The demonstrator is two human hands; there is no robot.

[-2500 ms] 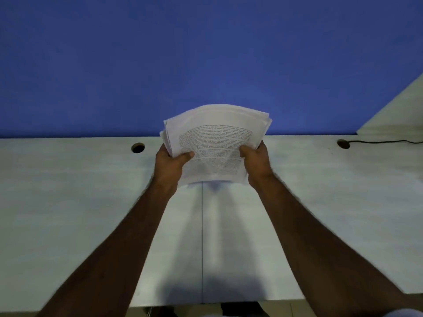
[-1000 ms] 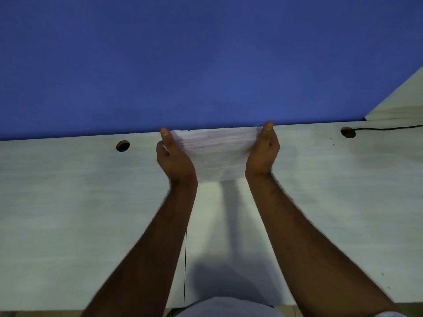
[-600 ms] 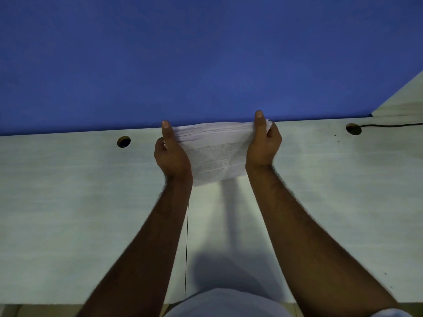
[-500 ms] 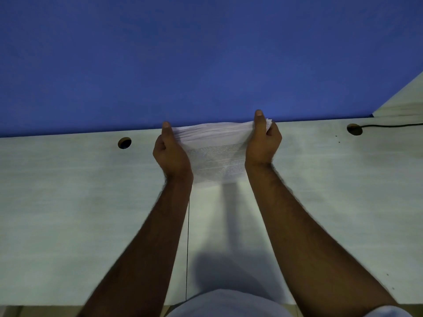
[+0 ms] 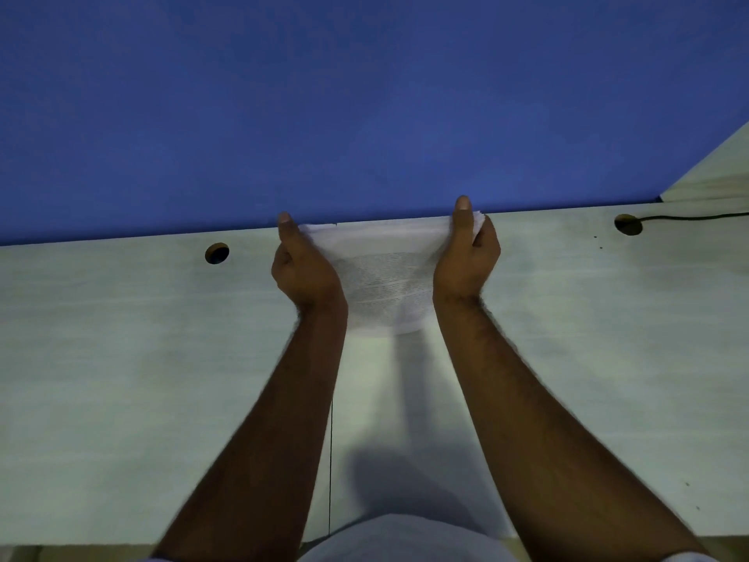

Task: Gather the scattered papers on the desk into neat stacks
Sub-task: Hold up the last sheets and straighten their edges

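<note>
Gripping the paper stack (image 5: 385, 277) at its two short ends, left hand (image 5: 306, 273) and right hand (image 5: 466, 257) equally near; long axis running left-right, hovering above the bench (image 5: 121, 338).

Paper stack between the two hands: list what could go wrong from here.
1. The white printed paper stack sags in the middle, gripped only at its side edges by the left hand and right hand; middle sheets could slip out.
2. At the top right the sheet edges look fanned, so the stack may go down uneven.
3. The round cable hole in the pale wooden desk lies nearby; a loose sheet could catch there.
</note>
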